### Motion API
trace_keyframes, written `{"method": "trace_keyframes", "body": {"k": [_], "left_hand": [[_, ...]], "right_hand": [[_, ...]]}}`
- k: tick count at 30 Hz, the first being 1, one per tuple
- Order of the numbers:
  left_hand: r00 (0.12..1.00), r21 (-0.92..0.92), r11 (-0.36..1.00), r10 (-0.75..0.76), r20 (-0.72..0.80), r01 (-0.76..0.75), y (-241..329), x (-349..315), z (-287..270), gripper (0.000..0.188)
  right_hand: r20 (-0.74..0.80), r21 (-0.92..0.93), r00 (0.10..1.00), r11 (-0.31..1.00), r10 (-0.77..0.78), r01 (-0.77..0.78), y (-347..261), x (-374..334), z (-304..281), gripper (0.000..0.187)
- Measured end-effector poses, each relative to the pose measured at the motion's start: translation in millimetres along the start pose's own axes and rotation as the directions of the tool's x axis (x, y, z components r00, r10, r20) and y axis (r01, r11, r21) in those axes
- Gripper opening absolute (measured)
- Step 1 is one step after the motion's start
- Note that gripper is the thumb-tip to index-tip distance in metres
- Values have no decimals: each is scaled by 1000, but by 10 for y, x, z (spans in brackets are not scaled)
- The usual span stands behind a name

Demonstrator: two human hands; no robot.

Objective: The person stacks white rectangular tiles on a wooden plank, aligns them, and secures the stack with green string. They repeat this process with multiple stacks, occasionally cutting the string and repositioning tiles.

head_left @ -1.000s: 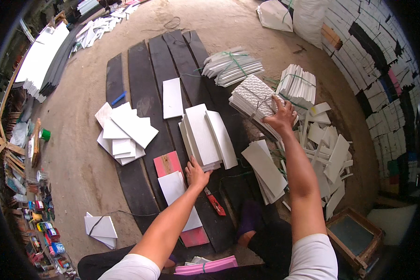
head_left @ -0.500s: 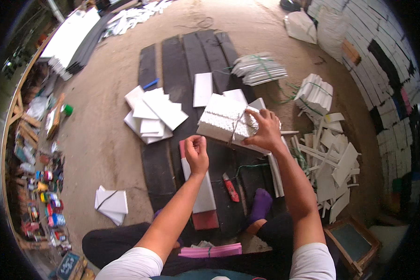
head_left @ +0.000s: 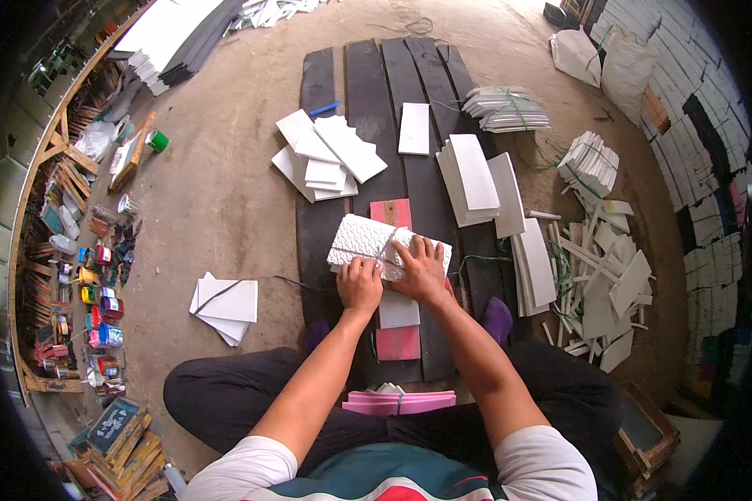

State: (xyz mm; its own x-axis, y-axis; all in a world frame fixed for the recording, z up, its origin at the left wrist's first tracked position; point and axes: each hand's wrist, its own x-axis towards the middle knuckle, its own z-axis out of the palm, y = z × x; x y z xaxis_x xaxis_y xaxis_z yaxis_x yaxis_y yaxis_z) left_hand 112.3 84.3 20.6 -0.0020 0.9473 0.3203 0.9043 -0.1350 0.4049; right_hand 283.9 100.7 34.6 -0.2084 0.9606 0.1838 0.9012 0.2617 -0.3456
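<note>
A tied bundle of white sheets (head_left: 358, 237) with a bumpy top and a grey cord round it lies in front of me. My left hand (head_left: 360, 286) has its fingers curled at the near edge, close to the cord. My right hand (head_left: 419, 269) grips the bundle from the near side, fingers across its top beside the cord. Beneath lies a pink board (head_left: 398, 343) bearing a flat white piece (head_left: 399, 311), both partly hidden by the bundle. A bit of a red object shows just right of my right hand.
Loose white sheets (head_left: 322, 154) lie fanned on the dark planks (head_left: 363, 92), near a blue pen-like thing (head_left: 325, 108). Stacked white sheets (head_left: 472, 179) stand to the right, with tied bundles (head_left: 506, 108) and scrap strips (head_left: 597, 288) beyond. Paint jars (head_left: 109, 305) line the left.
The bundle has come left and nearer with my right hand, onto the pink board. My left hand, apart from it before, now touches it. The view has shifted.
</note>
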Motion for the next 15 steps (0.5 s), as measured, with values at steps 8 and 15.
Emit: {"method": "trace_keyframes", "body": {"k": [8,15], "left_hand": [[982,-8,990,-138,132,141,23,74,44,20],[950,-15,972,-225,218,234,45,117,13,26]], "right_hand": [[-95,487,620,580,779,-653,1141,-498,373,30],[279,-64,688,728,670,-683,999,-1123,674,56]]}}
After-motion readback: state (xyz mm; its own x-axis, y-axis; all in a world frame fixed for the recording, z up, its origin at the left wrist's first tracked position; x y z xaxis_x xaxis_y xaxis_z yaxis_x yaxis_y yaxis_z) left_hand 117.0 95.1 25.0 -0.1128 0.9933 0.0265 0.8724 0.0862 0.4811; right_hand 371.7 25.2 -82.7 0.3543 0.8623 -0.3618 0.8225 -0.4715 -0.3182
